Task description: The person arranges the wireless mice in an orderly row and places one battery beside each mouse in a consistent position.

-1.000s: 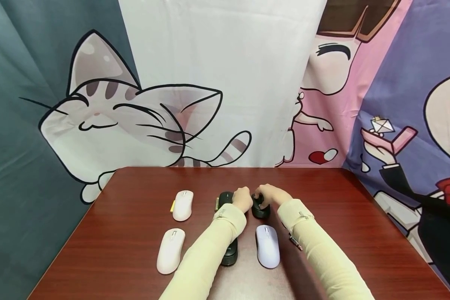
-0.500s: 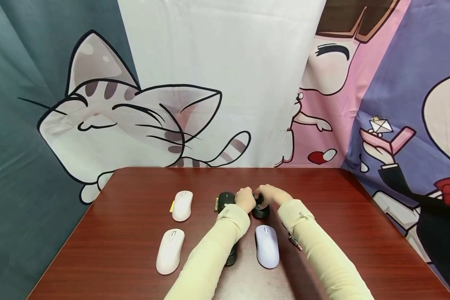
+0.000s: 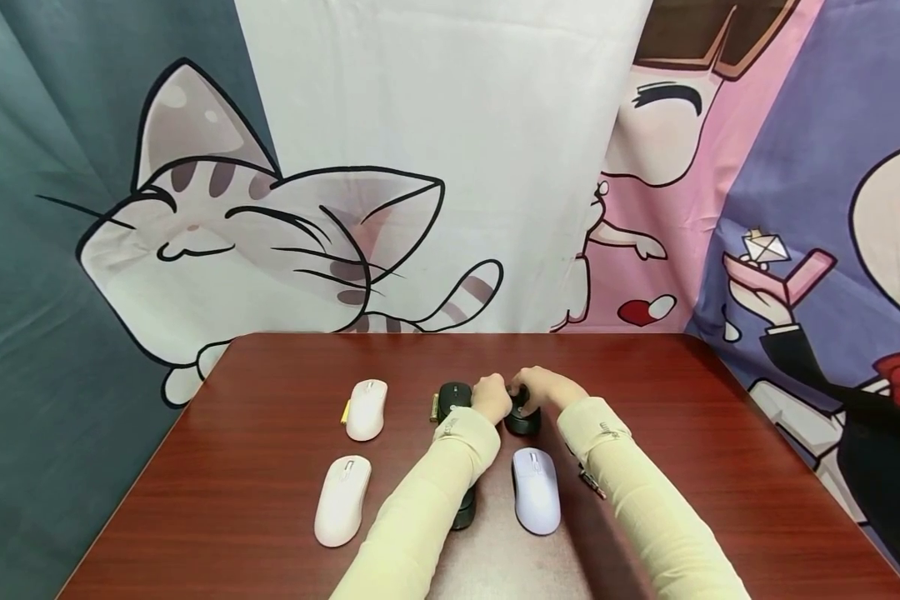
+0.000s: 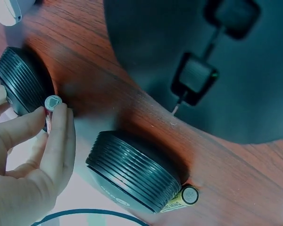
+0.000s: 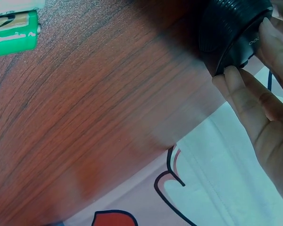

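Observation:
My left hand [image 3: 491, 398] pinches a small cylindrical battery [image 4: 53, 102] between thumb and fingers, its round end showing in the left wrist view. That battery sits right beside a black mouse [image 3: 523, 423] with ribbed sides. Fingers of my right hand [image 3: 546, 390] grip this same mouse by its edges at the far middle of the table; the right wrist view shows the fingertips on the black mouse [image 5: 238, 37]. Just left of my left hand lies another black mouse [image 3: 454, 395], with a yellow battery [image 4: 183, 197] against its side.
Two white mice [image 3: 366, 410] [image 3: 342, 502] lie on the left, a yellow item [image 3: 346, 412] beside the farther one. A lavender mouse [image 3: 537, 492] and a partly hidden black mouse [image 3: 464, 510] lie nearer. Green batteries [image 5: 14, 35] lie by my right forearm on the brown table [image 3: 217, 492].
My left hand has shifted slightly right, closer to the black mouse in my right hand, uncovering more of the black mouse on its left. The right hand has stayed in place.

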A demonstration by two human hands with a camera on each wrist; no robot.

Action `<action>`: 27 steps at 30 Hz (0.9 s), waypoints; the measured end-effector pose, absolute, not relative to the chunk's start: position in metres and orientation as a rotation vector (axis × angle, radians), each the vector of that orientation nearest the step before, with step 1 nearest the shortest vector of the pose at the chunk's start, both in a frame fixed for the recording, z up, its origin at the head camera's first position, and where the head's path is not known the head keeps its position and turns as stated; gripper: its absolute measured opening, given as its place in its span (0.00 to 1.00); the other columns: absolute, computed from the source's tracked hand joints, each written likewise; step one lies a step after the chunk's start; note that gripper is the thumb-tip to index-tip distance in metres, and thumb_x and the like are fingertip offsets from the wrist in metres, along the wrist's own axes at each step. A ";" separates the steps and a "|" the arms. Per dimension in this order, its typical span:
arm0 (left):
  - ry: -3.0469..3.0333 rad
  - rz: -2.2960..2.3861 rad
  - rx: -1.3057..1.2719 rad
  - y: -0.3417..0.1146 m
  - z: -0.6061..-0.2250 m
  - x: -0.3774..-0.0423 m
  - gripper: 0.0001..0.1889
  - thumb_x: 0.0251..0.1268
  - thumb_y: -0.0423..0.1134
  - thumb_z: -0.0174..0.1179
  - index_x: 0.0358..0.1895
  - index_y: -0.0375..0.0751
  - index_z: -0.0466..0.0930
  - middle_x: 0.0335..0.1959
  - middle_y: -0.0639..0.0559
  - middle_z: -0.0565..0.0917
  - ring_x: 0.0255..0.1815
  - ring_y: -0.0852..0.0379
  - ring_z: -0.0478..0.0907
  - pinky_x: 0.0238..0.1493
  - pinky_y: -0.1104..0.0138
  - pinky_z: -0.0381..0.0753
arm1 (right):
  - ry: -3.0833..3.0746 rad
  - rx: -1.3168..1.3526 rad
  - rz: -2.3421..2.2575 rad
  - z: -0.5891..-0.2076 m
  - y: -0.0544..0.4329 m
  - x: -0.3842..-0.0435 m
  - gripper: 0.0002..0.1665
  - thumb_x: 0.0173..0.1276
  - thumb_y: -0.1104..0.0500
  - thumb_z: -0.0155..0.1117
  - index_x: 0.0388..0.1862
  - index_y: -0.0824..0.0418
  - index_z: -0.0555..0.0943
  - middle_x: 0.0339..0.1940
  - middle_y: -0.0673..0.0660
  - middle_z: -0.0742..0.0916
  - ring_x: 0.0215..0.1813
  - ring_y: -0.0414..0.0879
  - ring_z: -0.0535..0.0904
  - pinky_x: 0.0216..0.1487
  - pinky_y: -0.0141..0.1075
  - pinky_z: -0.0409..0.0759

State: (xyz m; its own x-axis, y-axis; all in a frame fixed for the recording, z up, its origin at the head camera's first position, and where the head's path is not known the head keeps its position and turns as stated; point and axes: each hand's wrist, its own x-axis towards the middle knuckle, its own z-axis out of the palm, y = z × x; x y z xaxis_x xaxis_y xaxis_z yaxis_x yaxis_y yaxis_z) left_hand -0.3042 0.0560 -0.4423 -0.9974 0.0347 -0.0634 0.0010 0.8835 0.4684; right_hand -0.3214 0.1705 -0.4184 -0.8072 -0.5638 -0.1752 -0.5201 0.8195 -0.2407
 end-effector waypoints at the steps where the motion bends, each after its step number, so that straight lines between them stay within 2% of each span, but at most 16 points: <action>1: 2.978 0.738 0.030 0.056 -0.442 -0.304 0.09 0.52 0.32 0.64 0.38 0.35 0.83 0.39 0.41 0.86 0.41 0.46 0.84 0.39 0.62 0.82 | 2.765 -0.834 -0.268 -0.418 0.170 -0.321 0.21 0.44 0.70 0.74 0.41 0.68 0.84 0.41 0.60 0.87 0.47 0.54 0.82 0.46 0.40 0.80; 8: 2.959 0.720 0.021 0.056 -0.442 -0.303 0.10 0.53 0.33 0.64 0.40 0.36 0.83 0.39 0.41 0.86 0.37 0.47 0.84 0.34 0.66 0.81 | 2.735 -0.813 -0.299 -0.421 0.170 -0.324 0.21 0.44 0.70 0.75 0.41 0.67 0.83 0.41 0.61 0.87 0.46 0.54 0.82 0.46 0.42 0.80; 15: 2.928 0.762 0.027 0.055 -0.440 -0.302 0.08 0.55 0.32 0.63 0.38 0.36 0.83 0.37 0.42 0.86 0.33 0.48 0.83 0.29 0.67 0.79 | 2.699 -0.889 -0.295 -0.449 0.186 -0.350 0.24 0.44 0.64 0.77 0.44 0.61 0.83 0.42 0.55 0.86 0.45 0.48 0.81 0.43 0.38 0.80; 20: 2.925 0.787 0.071 0.052 -0.438 -0.300 0.04 0.55 0.30 0.62 0.33 0.39 0.84 0.34 0.44 0.86 0.30 0.49 0.83 0.26 0.68 0.78 | 2.701 -0.801 -0.259 -0.426 0.176 -0.328 0.22 0.50 0.66 0.73 0.46 0.65 0.81 0.46 0.60 0.85 0.50 0.53 0.80 0.49 0.44 0.78; 22: 2.936 0.796 0.088 0.050 -0.437 -0.300 0.05 0.54 0.29 0.62 0.33 0.39 0.84 0.34 0.45 0.87 0.32 0.50 0.84 0.28 0.67 0.79 | 2.716 -0.814 -0.261 -0.418 0.175 -0.321 0.21 0.51 0.65 0.72 0.46 0.66 0.81 0.46 0.61 0.85 0.49 0.55 0.80 0.49 0.44 0.78; 27: 2.980 0.822 0.130 0.046 -0.436 -0.300 0.06 0.54 0.29 0.61 0.36 0.38 0.83 0.36 0.47 0.86 0.40 0.49 0.83 0.40 0.63 0.81 | 2.759 -0.855 -0.269 -0.406 0.181 -0.315 0.20 0.56 0.64 0.69 0.48 0.69 0.79 0.44 0.64 0.85 0.46 0.55 0.81 0.47 0.44 0.78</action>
State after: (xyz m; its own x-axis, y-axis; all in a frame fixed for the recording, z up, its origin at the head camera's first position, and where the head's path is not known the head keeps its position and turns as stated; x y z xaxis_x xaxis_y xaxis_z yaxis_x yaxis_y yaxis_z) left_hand -0.2998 0.0457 -0.4355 -0.9953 0.0936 -0.0231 0.0686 0.8554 0.5134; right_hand -0.3150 0.1811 -0.4065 -0.7998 -0.5749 -0.1727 -0.5307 0.8116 -0.2443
